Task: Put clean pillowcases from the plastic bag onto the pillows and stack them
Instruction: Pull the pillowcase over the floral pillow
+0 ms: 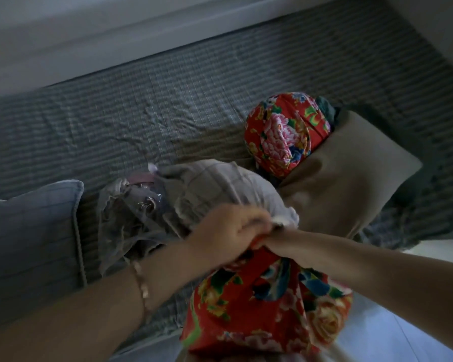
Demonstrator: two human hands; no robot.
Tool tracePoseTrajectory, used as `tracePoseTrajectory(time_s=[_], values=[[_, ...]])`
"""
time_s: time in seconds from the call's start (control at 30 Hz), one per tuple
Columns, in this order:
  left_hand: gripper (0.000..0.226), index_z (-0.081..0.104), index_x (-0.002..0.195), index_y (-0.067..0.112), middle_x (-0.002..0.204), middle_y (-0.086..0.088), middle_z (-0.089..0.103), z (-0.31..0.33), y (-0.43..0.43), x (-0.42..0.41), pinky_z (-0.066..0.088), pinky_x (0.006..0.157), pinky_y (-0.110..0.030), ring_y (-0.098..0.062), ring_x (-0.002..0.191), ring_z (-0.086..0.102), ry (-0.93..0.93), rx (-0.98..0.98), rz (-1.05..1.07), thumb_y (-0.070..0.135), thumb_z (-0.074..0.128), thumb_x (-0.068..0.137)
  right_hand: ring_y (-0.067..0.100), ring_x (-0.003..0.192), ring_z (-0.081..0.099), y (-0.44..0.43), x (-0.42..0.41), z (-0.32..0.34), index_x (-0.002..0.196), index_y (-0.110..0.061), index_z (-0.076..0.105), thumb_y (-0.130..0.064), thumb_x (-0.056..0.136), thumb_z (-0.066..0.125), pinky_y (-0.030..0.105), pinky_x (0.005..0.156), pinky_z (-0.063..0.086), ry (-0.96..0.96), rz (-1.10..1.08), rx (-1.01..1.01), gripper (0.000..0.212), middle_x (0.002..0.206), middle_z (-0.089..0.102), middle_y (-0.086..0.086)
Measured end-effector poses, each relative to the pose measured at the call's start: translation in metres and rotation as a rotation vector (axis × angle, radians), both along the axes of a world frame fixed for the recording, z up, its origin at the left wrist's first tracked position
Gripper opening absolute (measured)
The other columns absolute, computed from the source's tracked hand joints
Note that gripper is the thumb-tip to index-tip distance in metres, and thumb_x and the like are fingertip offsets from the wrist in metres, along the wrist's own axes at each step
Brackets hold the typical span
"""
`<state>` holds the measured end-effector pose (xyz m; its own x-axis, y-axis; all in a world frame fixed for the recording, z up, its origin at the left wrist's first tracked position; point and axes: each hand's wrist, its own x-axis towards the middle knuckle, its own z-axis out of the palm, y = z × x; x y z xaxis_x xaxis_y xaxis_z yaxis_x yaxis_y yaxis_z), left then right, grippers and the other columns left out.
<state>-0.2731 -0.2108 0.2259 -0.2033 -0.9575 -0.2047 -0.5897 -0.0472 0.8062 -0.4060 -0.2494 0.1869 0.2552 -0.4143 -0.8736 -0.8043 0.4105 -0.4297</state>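
Note:
A red floral pillowcase [267, 309] hangs bunched below both my hands at the lower middle, over the bed's near edge. My left hand [222, 233] and my right hand [280, 242] grip its gathered top together. Just behind them lies a pale grey checked pillow [215, 184], and crumpled grey cloth with a clear plastic bag [147, 202] sits to its left. Further back, a second red floral bundle [280, 131] rests on a tan pillow [343, 176].
The bed is covered by a grey striped sheet [168, 105] that runs back to a pale wall. A blue-grey pillow [29, 244] lies at the left edge. Pale floor [392, 333] shows at the lower right.

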Motion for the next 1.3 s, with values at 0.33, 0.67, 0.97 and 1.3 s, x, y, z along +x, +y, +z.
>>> tracePoseTrajectory(time_s=[0.33, 0.67, 0.97, 1.3], values=[[0.022, 0.049, 0.079, 0.015, 0.086, 0.007, 0.049, -0.05, 0.062, 0.04, 0.045, 0.078, -0.034, -0.008, 0.08, 0.052, -0.313, 0.306, -0.12, 0.027, 0.045, 0.097, 0.022, 0.089, 0.059, 0.035, -0.008, 0.005, 0.121, -0.015, 0.044, -0.034, 0.077, 0.063, 0.029, 0.074, 0.048, 0.141, 0.022, -0.402, 0.052, 0.101, 0.06, 0.003], [0.047, 0.039, 0.121, 0.03, 0.1, 0.008, 0.051, -0.035, -0.019, 0.038, 0.042, 0.082, -0.03, -0.015, 0.096, 0.053, -0.133, 0.5, 0.158, 0.041, 0.062, 0.082, 0.017, 0.072, 0.05, 0.052, 0.001, 0.018, 0.115, -0.021, 0.037, -0.029, 0.078, 0.058, 0.029, 0.064, 0.047, 0.075, 0.407, -0.538, 0.043, 0.075, 0.044, -0.008], [0.028, 0.061, 0.112, 0.007, 0.112, -0.012, 0.061, -0.046, -0.069, -0.031, 0.042, 0.08, -0.03, -0.027, 0.107, 0.056, -0.59, 0.453, -0.312, 0.016, 0.038, 0.097, 0.023, 0.082, 0.056, 0.05, 0.004, 0.017, 0.126, -0.016, 0.037, -0.025, 0.081, 0.057, 0.029, 0.063, 0.043, 0.067, 0.663, -0.603, 0.05, 0.092, 0.056, 0.002], [0.024, 0.059, 0.114, 0.015, 0.12, -0.004, 0.051, -0.033, -0.092, -0.03, 0.04, 0.073, -0.031, -0.024, 0.109, 0.051, -0.891, 0.196, -0.542, 0.021, 0.048, 0.094, 0.023, 0.088, 0.058, 0.047, -0.003, 0.01, 0.129, -0.017, 0.037, -0.025, 0.082, 0.058, 0.029, 0.065, 0.044, 0.041, 0.6, -0.592, 0.052, 0.096, 0.055, 0.002]])
